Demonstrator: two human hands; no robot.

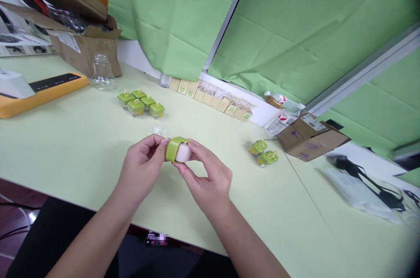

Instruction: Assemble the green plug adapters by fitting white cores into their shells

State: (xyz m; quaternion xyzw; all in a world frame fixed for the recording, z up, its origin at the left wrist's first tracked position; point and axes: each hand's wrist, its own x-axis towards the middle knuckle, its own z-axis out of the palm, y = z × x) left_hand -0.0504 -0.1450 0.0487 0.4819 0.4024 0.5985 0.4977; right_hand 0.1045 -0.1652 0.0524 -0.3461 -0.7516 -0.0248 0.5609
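Both hands meet over the table around a small green square lid [172, 149], which is tilted on its side. A white rounded piece [183, 153] sits in the lid's open side. My left hand [139, 162] pinches the lid from the left. Thumb and fingers of my right hand [210, 177] close on the lid's right edges, around the white piece. Just behind the lid lies a small clear plastic piece [159, 130], partly hidden by my left hand. Several small clear containers with green lids [136, 106] stand behind my left hand; more green-lidded containers [262, 153] are to the right.
A row of small beige cartons [213, 96] lines the back edge. An orange power strip [55, 89], a clear bottle [103, 72] and an open cardboard box [85, 50] are at left. Another cardboard box [308, 135] and a black cable [367, 181] occupy the right.
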